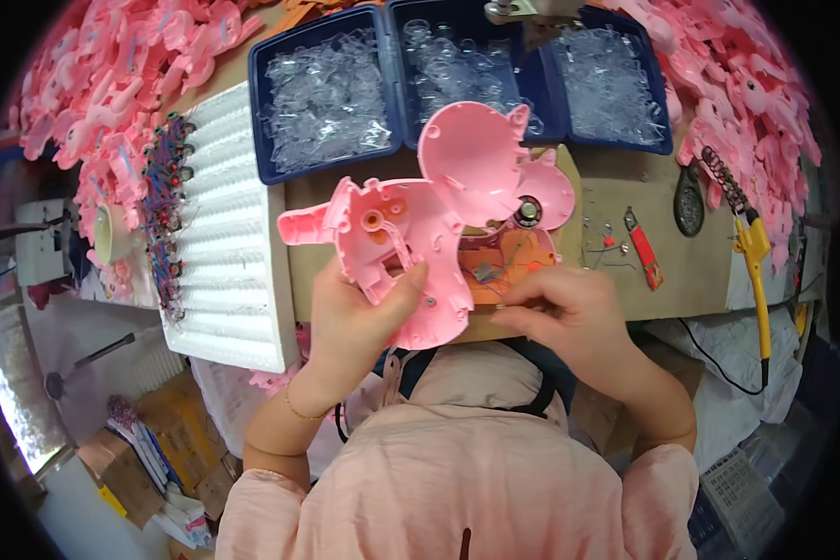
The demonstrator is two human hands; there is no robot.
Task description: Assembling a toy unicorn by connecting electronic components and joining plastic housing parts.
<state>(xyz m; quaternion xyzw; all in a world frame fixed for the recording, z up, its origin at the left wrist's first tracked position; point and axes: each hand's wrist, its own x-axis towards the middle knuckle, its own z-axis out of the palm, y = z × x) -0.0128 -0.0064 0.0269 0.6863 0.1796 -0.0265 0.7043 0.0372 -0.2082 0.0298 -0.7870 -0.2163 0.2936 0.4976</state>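
My left hand (359,313) grips a pink plastic toy shell half (443,257), its hollow inside facing up, with the thumb pressed on the inner wall. A round pink cup-shaped part (471,154) adjoins the shell's top. Right of it lies a smaller pink piece (553,191) with a round dark speaker (528,212) in it. My right hand (569,313) is beside the shell's right edge, thumb and fingertips pinched together; what they hold, if anything, is too small to make out. Just beyond those fingertips sit an orange plastic part (523,254) and thin wires (495,273).
Blue bins (397,131) of clear plastic parts line the back. A white ridged foam tray (229,233) with wired components (166,215) stands left. Pink shells (93,103) are heaped on both sides. At right are a red-handled tool (642,247) and a yellow soldering iron (758,280) in a coil holder.
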